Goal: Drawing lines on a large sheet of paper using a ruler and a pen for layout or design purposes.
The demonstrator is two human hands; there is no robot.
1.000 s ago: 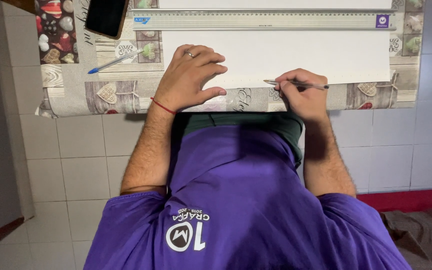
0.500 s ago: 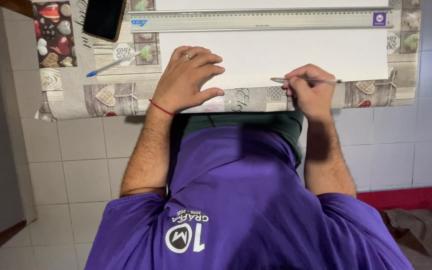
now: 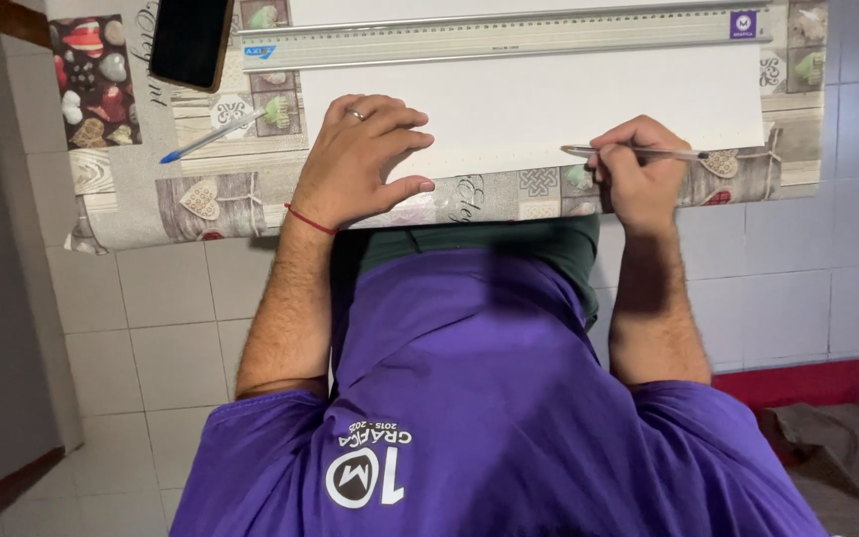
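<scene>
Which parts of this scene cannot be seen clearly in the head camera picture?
- Pen tip, head view: too small to tell if it touches the white sheet.
- Right hand: the curled fingers hide its grip.
- Sheet's near left corner: covered by the left hand.
- Black phone: cut by the top edge.
- Long ruler markings: too small.

Black phone (image 3: 189, 42), upper left: top end cut off by the frame's upper edge. White sheet (image 3: 549, 99), upper centre: near left corner hidden under the left hand (image 3: 358, 164); strip beyond the long metal ruler (image 3: 509, 38) cut off at the top. Pen (image 3: 638, 153): middle of barrel hidden inside the right hand (image 3: 643, 174); tip too small to tell. Ruler markings too fine to read. Patterned tablecloth (image 3: 131, 199): far part out of frame.
</scene>
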